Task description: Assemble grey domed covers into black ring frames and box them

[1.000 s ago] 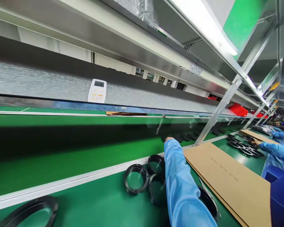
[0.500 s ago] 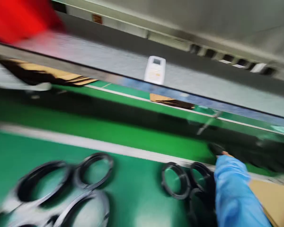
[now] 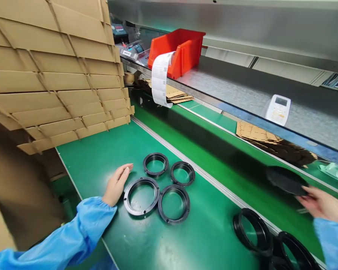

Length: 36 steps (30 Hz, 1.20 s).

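Four black rings lie grouped on the green tabletop [image 3: 214,217]: a large ring [image 3: 126,204], a ring [image 3: 160,213] beside it, and two smaller rings [image 3: 145,165] [image 3: 192,176] behind. My left hand [image 3: 116,185] is just left of the large ring, its fingers loosely stretched and holding nothing. At the right, my right hand [image 3: 326,202] grips the edge of a flat black disc [image 3: 284,180], blurred by motion, above the green conveyor belt. Closer to me, below that hand, several more black rings [image 3: 266,240] stand close together, partly cut off by the frame.
Folded cardboard partitions [image 3: 81,71] are stacked at the left. A metal shelf [image 3: 231,82] runs above the belt, carrying a red bin [image 3: 183,52], a hanging label strip [image 3: 159,80] and a white remote-like device [image 3: 278,108]. More cardboard [image 3: 256,133] lies beyond the belt.
The view has swung left and steadied, bringing the cardboard stack and my left hand into clear sight. The disc in my right hand now shows plainly over the belt.
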Each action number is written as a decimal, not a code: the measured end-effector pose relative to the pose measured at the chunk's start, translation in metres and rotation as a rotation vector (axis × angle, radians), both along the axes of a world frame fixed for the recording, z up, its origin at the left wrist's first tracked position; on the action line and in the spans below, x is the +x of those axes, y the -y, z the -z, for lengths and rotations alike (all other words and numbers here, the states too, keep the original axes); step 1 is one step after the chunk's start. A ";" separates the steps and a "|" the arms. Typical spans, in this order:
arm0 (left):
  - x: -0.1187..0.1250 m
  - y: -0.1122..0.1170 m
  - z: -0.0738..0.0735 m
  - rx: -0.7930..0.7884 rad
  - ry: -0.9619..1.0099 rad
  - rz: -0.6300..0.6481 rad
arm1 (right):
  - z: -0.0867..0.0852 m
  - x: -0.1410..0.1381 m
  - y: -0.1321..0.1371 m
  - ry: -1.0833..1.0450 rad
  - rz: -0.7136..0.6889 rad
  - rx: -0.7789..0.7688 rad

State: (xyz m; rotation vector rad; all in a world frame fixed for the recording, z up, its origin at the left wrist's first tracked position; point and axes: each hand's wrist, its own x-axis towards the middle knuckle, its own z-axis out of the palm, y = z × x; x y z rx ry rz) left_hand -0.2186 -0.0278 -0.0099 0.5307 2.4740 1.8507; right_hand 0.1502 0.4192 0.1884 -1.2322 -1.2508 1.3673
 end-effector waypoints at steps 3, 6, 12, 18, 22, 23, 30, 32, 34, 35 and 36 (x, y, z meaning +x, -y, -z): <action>0.025 0.007 -0.007 0.031 -0.150 -0.092 | 0.020 -0.037 0.049 0.032 -0.259 -0.107; 0.077 0.012 -0.020 0.073 -0.413 0.002 | 0.055 -0.082 0.124 0.079 -0.629 -0.191; 0.163 0.011 -0.013 -0.273 -0.742 0.500 | 0.104 -0.120 0.208 0.116 -0.909 -0.195; 0.171 0.021 0.015 -0.240 -0.707 0.612 | 0.133 -0.108 0.224 0.266 -0.923 -0.076; 0.177 0.035 0.015 -0.106 -0.623 0.573 | 0.151 -0.099 0.235 0.461 -0.819 0.212; 0.177 0.037 0.015 -0.085 -0.608 0.559 | 0.152 -0.098 0.237 0.512 -0.781 0.313; 0.171 0.053 0.008 0.008 -0.575 0.469 | 0.116 -0.112 0.267 0.685 -0.735 0.939; 0.169 0.056 0.002 0.050 -0.554 0.459 | 0.114 -0.120 0.278 0.815 -0.783 1.144; 0.167 0.058 -0.003 0.083 -0.531 0.456 | 0.125 -0.127 0.285 0.980 -0.906 1.253; 0.166 0.059 -0.005 0.096 -0.520 0.457 | 0.134 -0.130 0.287 1.035 -0.977 1.254; 0.164 0.059 -0.006 0.109 -0.507 0.457 | 0.143 -0.132 0.287 1.076 -1.032 1.244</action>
